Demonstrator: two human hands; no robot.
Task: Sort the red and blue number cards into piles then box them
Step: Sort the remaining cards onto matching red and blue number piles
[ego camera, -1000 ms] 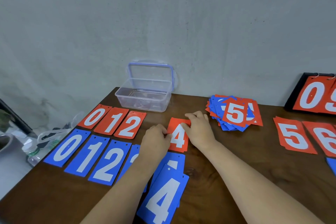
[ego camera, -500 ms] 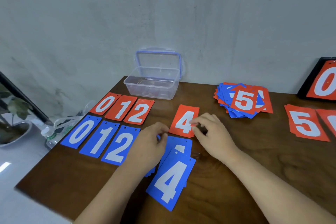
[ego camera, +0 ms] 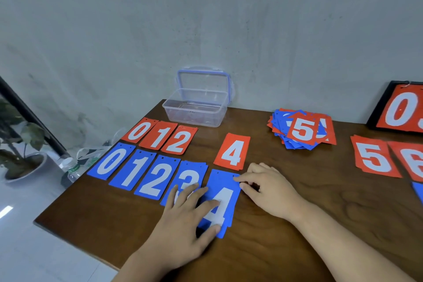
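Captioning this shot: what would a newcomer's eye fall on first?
Two rows of number cards at the left of the wooden table: red cards 0, 1, 2 behind, blue cards 0 to 4 in front. The left hand presses flat on the blue 4 card, the right hand touches its edge. Farther right sits a messy red-and-blue card heap.

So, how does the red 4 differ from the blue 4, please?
The red 4 lies farther, untouched; the blue 4 lies nearer, the left hand pressing it, the right hand at its edge. The red 4 shows fully; the blue 4 is partly covered. Both bear white digits.
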